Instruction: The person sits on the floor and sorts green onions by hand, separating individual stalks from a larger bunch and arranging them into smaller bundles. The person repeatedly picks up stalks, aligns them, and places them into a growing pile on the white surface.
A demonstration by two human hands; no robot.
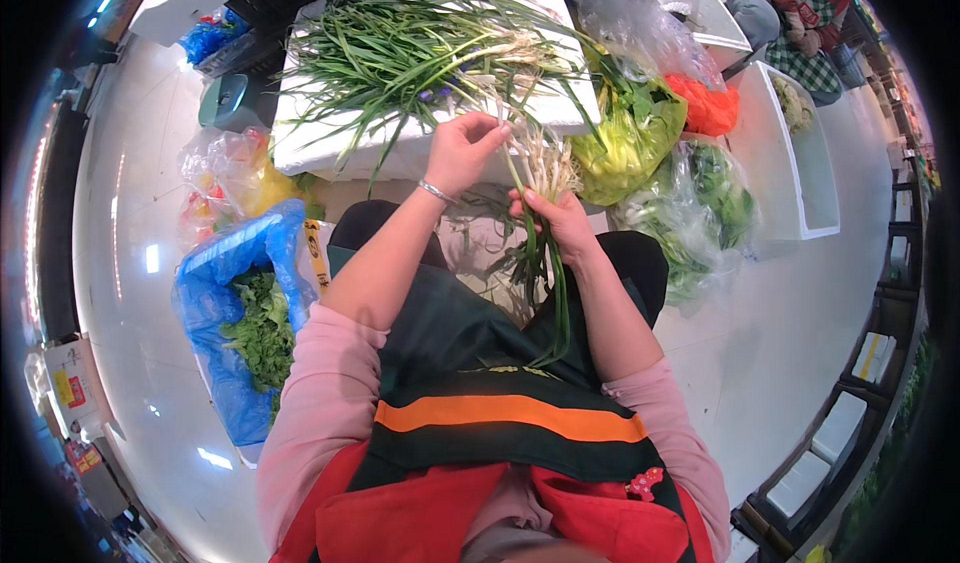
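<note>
My right hand (559,222) is closed around a bunch of spring onions (551,169), their pale roots upward and green leaves hanging between my knees. To its upper left, my left hand (469,150) pinches with thumb and forefinger at the white end of a thin stalk beside the bunch. Just beyond my hands, a large loose pile of spring onions (390,60) lies on a white foam box (315,147), leaves to the left and roots to the right. A few leaf scraps lie on the floor beneath the held bunch.
On the left stands a box lined with blue plastic (202,323), holding leafy greens (262,330). Bagged vegetables (626,135) and bagged greens (694,210) sit at the right, beside an open white foam box (817,180). Another person (806,30) is at the upper right.
</note>
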